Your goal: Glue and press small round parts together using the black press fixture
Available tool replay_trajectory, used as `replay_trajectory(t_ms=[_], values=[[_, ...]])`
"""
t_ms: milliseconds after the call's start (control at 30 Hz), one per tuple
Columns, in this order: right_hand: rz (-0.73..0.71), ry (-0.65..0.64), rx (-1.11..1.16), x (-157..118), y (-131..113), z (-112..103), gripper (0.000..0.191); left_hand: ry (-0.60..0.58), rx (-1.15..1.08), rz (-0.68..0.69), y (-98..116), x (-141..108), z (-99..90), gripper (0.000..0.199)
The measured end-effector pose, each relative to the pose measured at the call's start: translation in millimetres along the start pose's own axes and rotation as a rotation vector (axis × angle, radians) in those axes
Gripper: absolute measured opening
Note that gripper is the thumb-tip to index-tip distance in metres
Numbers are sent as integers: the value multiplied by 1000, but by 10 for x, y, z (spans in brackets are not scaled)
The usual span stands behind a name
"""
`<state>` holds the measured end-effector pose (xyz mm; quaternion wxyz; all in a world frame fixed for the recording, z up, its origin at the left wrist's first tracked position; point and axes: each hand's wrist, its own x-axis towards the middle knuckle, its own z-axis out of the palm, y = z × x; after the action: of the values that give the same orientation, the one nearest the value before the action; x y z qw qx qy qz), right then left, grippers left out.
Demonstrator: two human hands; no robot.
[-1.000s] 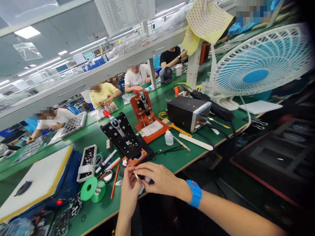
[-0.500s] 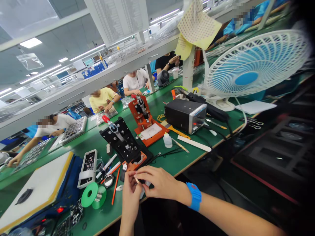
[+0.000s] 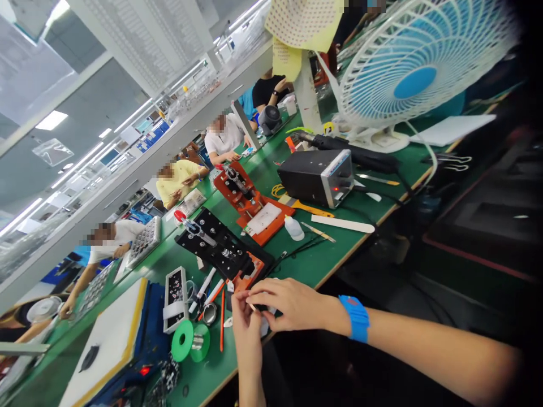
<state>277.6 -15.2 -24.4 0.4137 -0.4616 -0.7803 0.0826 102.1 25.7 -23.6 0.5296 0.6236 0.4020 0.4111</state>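
Small dark component (image 3: 263, 308) sits between the right hand (image 3: 292, 305) and left hand (image 3: 246, 328), just over the near edge of the green bench (image 3: 339, 240), beside a thin pale stick (image 3: 253, 307). Both grips look closed on it. It seems light and fragile, best held by its edges.

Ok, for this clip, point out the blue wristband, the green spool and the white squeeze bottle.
blue wristband (image 3: 355, 318), head view, on the band's outer face.
green spool (image 3: 178, 342), head view, on its left flange.
white squeeze bottle (image 3: 293, 229), head view, on the bottle's body.
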Motion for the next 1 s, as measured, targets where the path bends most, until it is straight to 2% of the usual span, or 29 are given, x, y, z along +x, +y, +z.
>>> replay_trajectory(t_ms=[400,567,833,1000], values=[[-92,-22,-233,4,-43,75,46,72,74,-14,76,-17,56,30],[-136,19,-266,10,-37,124,41,82,74,7,122,-32,87,23],[-139,-24,-276,-13,-30,161,44,100,84,-20,205,-60,132,25],[-201,54,-289,-24,-25,212,37,107,89,-33,206,-78,130,26]])
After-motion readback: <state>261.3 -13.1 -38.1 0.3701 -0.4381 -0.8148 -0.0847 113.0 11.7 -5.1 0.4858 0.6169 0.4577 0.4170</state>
